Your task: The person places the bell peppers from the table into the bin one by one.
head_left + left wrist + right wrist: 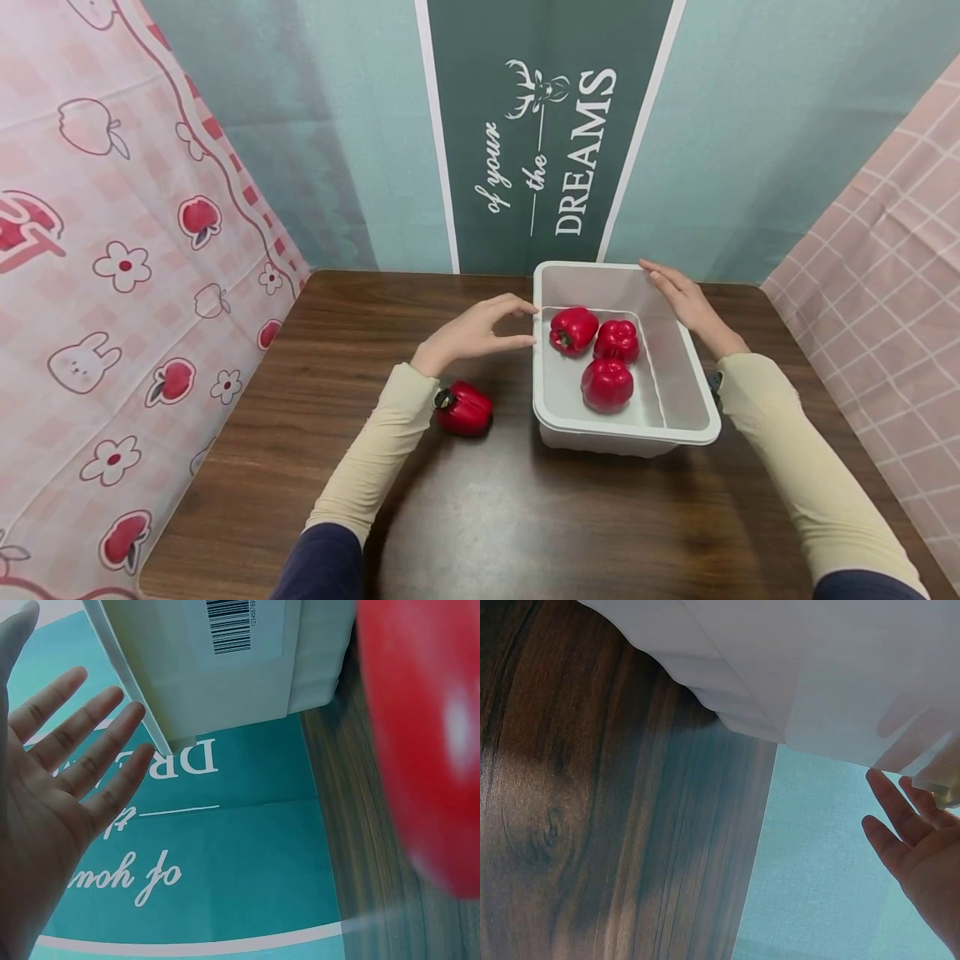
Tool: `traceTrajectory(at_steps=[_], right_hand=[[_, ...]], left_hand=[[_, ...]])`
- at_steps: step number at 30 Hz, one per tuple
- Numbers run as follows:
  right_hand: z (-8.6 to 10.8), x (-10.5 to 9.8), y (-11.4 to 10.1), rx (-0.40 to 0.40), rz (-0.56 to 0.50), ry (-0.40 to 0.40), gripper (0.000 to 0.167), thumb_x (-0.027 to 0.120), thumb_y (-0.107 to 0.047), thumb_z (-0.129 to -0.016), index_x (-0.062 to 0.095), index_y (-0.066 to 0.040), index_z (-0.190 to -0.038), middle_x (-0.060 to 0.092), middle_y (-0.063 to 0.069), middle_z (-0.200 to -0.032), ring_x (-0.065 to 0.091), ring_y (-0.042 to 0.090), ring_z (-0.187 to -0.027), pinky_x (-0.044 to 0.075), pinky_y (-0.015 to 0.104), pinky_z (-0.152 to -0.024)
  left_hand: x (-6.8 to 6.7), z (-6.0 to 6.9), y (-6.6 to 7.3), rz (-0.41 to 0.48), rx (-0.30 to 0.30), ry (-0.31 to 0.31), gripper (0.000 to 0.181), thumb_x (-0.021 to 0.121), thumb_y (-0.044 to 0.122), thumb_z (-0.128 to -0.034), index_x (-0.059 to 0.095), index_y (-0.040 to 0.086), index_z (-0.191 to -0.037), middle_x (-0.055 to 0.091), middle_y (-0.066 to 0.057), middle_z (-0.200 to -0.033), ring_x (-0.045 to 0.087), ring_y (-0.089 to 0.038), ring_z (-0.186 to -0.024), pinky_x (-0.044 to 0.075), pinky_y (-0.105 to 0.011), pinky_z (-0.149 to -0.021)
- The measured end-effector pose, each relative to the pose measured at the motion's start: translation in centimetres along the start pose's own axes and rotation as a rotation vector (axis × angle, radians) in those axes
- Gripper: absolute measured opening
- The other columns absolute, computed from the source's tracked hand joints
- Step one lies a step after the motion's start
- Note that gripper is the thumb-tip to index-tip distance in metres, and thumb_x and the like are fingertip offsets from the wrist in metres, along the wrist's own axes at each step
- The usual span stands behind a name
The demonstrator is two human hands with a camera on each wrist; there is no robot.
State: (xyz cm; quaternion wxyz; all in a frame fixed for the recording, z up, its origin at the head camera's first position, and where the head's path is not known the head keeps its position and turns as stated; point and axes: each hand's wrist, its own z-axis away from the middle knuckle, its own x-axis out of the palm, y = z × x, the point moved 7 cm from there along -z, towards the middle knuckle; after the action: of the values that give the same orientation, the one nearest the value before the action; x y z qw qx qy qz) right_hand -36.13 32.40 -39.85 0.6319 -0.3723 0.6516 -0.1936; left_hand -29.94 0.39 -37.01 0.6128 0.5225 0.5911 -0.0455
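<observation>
A white plastic bin (630, 433) stands on the table with three red bell peppers inside: one at the back left (573, 330), one to its right (618, 342) and one nearer the front (607, 385). My left hand (476, 331) is at the bin's left rim, thumb and fingers spread apart; the left wrist view shows its fingers extended beside the bin wall (225, 690). On the right rim, toward the back, lie the extended fingers of my right hand (692, 307). Another red bell pepper (468, 410) lies outside the bin, beside my left wrist.
The brown wooden table (315, 400) extends around the bin. Behind it hangs a teal and green cloth (390, 142) with lettering. Patterned pink cloths flank the left (150, 333) and right (885, 292) sides. A barcode label (229, 626) is on the bin's outer wall.
</observation>
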Motion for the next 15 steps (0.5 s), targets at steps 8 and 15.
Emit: traceTrajectory(at_steps=[8, 15], right_hand=[[0.07, -0.01, 0.06, 0.0, -0.001, 0.0, 0.052, 0.03, -0.043, -0.1, 0.032, -0.018, -0.145, 0.025, 0.016, -0.15, 0.02, 0.04, -0.137, 0.015, 0.066, -0.104], [0.27, 0.02, -0.01, 0.001, -0.018, -0.008, 0.051, 0.031, -0.042, -0.099, 0.031, -0.019, -0.145, 0.024, 0.015, -0.151, 0.02, 0.04, -0.137, 0.015, 0.067, -0.103]], left_hand=[[-0.01, 0.24, -0.15, -0.012, -0.022, -0.013, 0.052, 0.065, 0.05, -0.0803, 0.053, 0.026, -0.124, 0.052, 0.015, -0.117, 0.048, 0.0, -0.107, 0.045, -0.019, -0.089], [-0.07, 0.46, -0.17, -0.012, -0.009, -0.013, 0.05, 0.066, 0.046, -0.081, 0.054, 0.023, -0.124, 0.053, 0.012, -0.117, 0.051, -0.006, -0.109, 0.044, -0.023, -0.093]])
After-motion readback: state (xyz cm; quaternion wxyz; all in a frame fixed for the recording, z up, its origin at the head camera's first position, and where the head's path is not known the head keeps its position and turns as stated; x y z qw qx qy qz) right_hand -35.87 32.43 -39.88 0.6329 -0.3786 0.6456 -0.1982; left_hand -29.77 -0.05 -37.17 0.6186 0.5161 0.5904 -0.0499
